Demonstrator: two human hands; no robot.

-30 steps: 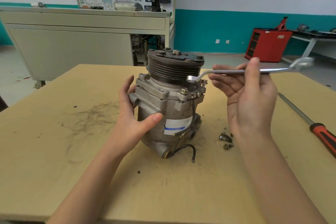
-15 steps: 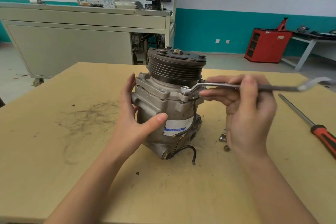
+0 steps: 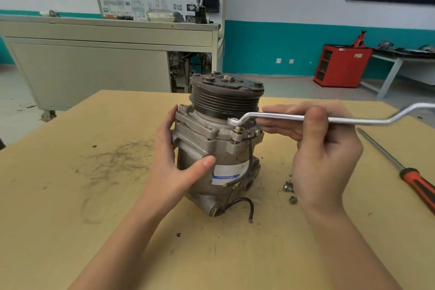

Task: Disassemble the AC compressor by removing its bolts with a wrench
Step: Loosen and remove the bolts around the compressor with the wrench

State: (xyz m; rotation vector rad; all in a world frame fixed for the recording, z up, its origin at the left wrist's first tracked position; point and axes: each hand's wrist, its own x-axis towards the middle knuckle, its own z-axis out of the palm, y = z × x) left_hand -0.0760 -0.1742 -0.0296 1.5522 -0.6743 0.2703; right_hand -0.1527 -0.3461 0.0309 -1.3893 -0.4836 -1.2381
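Fingers [image 3: 280,125] of right hand [image 3: 324,160] pinch wrench [image 3: 353,120] at compressor [image 3: 226,153] flange edge; left hand [image 3: 174,172] cups housing.

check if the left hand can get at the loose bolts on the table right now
Probably not directly: the left hand grips the AC compressor, and the loose bolts lie past its other side, by the right hand holding the wrench. It would have to go round.

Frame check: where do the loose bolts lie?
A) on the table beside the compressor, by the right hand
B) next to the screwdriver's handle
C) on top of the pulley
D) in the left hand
A: the loose bolts lie on the table right of the compressor, just beside the right hand.
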